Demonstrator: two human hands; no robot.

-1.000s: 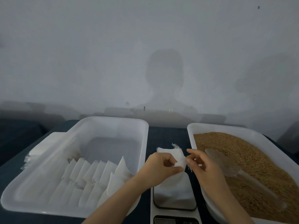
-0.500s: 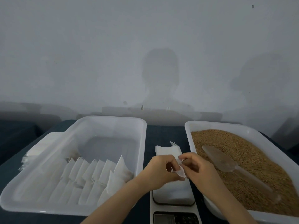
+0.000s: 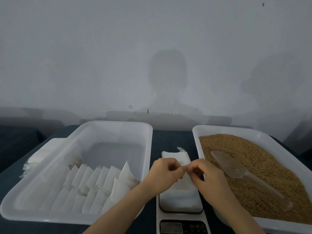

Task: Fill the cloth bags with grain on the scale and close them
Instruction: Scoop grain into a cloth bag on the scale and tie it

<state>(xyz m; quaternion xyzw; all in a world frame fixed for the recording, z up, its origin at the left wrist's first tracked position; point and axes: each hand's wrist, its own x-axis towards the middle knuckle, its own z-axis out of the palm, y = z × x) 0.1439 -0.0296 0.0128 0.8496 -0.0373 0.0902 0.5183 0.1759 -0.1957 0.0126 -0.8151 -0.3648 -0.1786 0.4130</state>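
While both hands (image 3: 184, 173) pinch 1 cloth bag (image 3: 184, 183), it hangs above the scale (image 3: 181, 215).

Dim, flat light is coming from behind, casting a soft head-shaped shadow (image 3: 168, 78) on the wall (image 3: 81, 48). Wide-angle distortion is bowing the left tub (image 3: 116, 122) rim; everything is looking hazy.

Both hands (image 3: 184, 176) pinch a cloth bag (image 3: 183, 183) above the scale (image 3: 181, 215).

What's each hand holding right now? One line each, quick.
Left hand: pinches the cloth bag at its top.
Right hand: pinches the same bag.
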